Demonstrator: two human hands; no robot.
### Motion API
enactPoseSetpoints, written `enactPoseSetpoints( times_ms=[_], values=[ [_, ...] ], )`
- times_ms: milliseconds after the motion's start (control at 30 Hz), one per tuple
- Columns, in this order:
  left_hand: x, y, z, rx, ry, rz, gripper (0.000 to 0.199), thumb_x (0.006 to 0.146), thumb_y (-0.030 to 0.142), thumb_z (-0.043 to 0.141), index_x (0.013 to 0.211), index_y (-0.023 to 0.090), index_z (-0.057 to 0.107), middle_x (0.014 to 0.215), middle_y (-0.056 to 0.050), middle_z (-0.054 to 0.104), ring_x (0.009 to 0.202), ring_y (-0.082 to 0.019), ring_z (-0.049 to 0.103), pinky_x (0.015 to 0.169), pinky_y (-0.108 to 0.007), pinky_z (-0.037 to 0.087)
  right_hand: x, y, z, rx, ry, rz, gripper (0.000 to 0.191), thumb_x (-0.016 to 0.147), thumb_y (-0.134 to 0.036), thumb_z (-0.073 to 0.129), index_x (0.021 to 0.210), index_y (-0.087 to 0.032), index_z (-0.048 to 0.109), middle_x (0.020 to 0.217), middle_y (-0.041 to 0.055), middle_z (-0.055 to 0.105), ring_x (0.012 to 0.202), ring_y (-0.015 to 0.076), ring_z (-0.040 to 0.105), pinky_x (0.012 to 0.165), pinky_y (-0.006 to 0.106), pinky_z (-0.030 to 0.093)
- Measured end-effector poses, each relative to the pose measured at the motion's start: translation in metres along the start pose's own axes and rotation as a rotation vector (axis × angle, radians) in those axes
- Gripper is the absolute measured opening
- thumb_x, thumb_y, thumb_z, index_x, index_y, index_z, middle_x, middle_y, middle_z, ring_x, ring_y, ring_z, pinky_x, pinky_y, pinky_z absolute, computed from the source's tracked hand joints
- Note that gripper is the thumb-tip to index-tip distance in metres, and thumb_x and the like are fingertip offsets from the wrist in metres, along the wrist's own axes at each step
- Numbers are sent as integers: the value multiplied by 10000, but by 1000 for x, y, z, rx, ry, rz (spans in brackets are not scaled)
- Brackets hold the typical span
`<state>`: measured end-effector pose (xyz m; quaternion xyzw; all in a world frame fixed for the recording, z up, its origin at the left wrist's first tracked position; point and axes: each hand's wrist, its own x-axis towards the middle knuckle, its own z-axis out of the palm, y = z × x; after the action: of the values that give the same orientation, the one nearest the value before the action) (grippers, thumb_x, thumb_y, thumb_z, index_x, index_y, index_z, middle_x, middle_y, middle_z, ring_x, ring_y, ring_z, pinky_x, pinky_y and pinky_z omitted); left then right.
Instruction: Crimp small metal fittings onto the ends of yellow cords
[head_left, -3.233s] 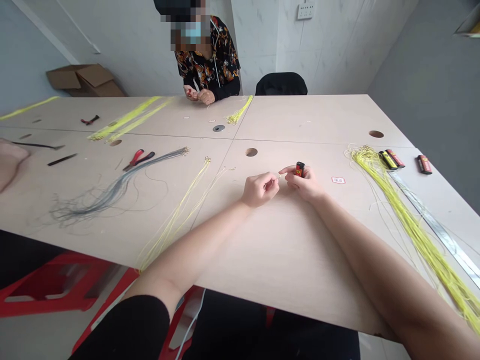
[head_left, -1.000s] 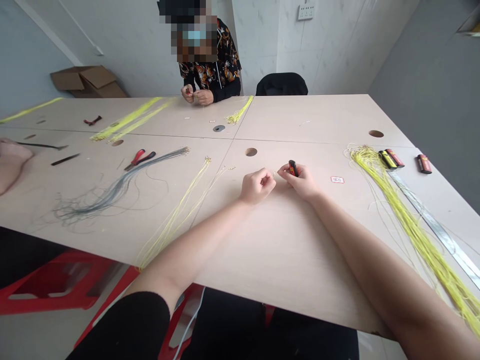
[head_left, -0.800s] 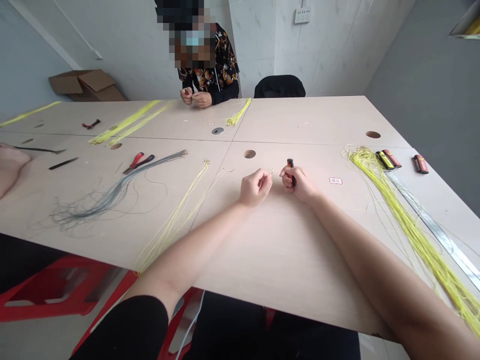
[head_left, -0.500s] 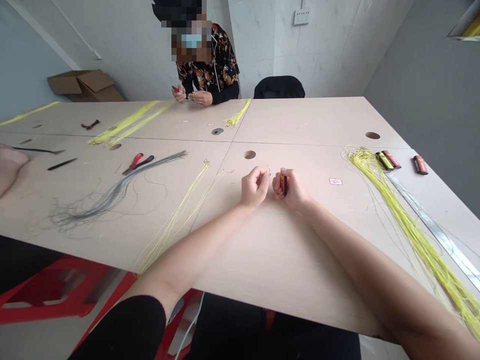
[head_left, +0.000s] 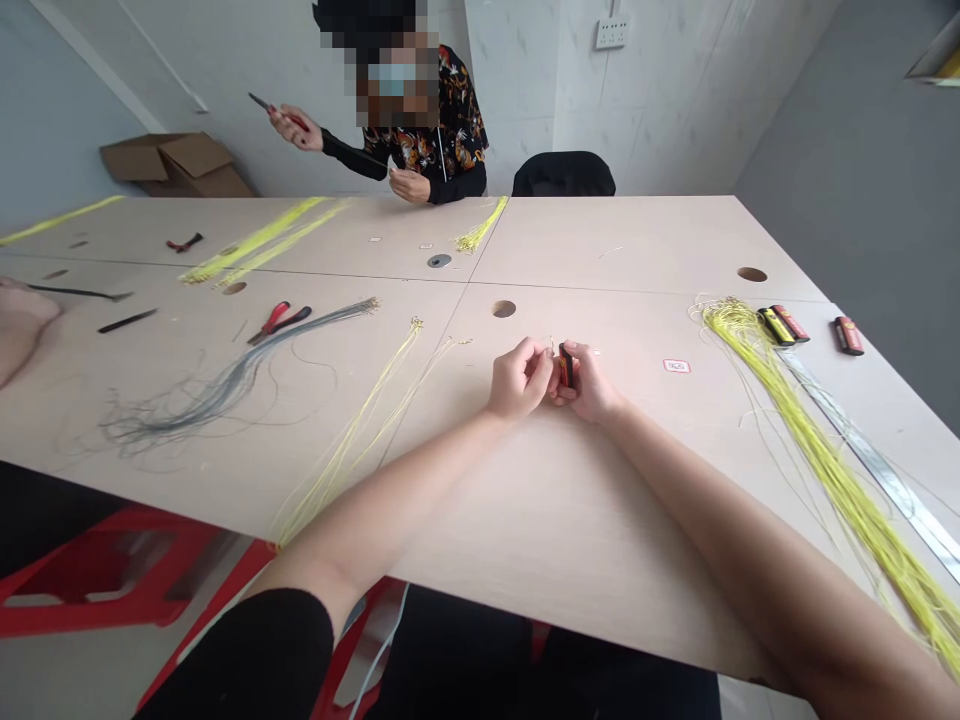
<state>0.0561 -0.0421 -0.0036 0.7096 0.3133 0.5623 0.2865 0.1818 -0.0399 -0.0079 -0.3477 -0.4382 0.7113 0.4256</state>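
Observation:
My right hand [head_left: 592, 388] is closed around a red-and-black lighter [head_left: 566, 368], held upright with the thumb at its top. Close beside it, the fingers of my left hand [head_left: 519, 378] pinch a thin cord end [head_left: 552, 342] whose small tip sticks up near the lighter; its detail is too small to make out. Yellow cords [head_left: 367, 410] with small knotted ends lie on the table left of my left forearm. A thick bundle of yellow cords [head_left: 810, 440] runs along the table to the right of my right forearm.
Several lighters [head_left: 847, 336] and a metal ruler [head_left: 870, 460] lie at the right. On the left are red-handled pliers [head_left: 277, 322], a grey cord bundle [head_left: 240, 375] and black tweezers [head_left: 127, 321]. Across the table [head_left: 465, 500] a co-worker [head_left: 457, 110] holds a red-handled tool [head_left: 289, 117].
My hands have come closer together, with the cord end now beside the top of the lighter. The co-worker's tool hand has swung up and out to the left.

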Motion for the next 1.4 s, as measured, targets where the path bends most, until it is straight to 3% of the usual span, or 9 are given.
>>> enactPoseSetpoints(
  times_ms=[200, 333, 467, 667, 967, 1400],
  values=[
    [0, 1, 0, 50, 23, 2, 301, 907, 370, 469, 675, 178, 454, 466, 52, 519, 405, -53, 486, 429, -168, 356, -3, 0, 2, 7, -8, -61, 460, 757, -540, 476, 471, -198, 363, 398, 0, 433, 352, 64, 269, 365, 214, 199],
    [0, 1, 0, 119, 71, 70, 319, 902, 367, 475, 649, 173, 449, 477, 52, 472, 416, -42, 415, 419, -168, 312, -5, -2, 3, -42, 50, -102, 384, 749, -447, 505, 490, -201, 363, 357, -50, 324, 338, 54, 224, 362, 209, 174],
    [0, 1, 0, 131, 74, 78, 316, 905, 367, 468, 654, 176, 441, 474, 61, 416, 415, -44, 363, 418, -174, 285, -4, -3, 2, 7, 14, -80, 355, 751, -423, 446, 494, -206, 332, 364, -61, 275, 337, 52, 182, 367, 214, 159],
    [1, 2, 0, 138, 56, 80, 316, 905, 365, 465, 654, 177, 436, 485, 56, 436, 422, -46, 369, 427, -175, 283, -1, -3, 1, 62, -19, -37, 283, 690, -375, 439, 494, -206, 326, 369, -68, 247, 339, 49, 162, 367, 209, 142],
    [0, 1, 1, 157, 23, 45, 326, 912, 390, 441, 666, 176, 443, 484, 62, 413, 428, -48, 354, 442, -177, 287, -2, -6, 6, 66, 42, 9, 252, 649, -344, 431, 485, -211, 294, 363, -62, 245, 337, 52, 162, 353, 208, 129],
    [-1, -5, 0, 155, 9, 1, 295, 902, 376, 455, 689, 173, 480, 533, 35, 515, 462, -59, 440, 468, -184, 344, -2, -6, 7, 43, 72, -8, 263, 676, -344, 455, 506, -210, 306, 390, -66, 253, 348, 55, 179, 365, 212, 149]
  ],
)
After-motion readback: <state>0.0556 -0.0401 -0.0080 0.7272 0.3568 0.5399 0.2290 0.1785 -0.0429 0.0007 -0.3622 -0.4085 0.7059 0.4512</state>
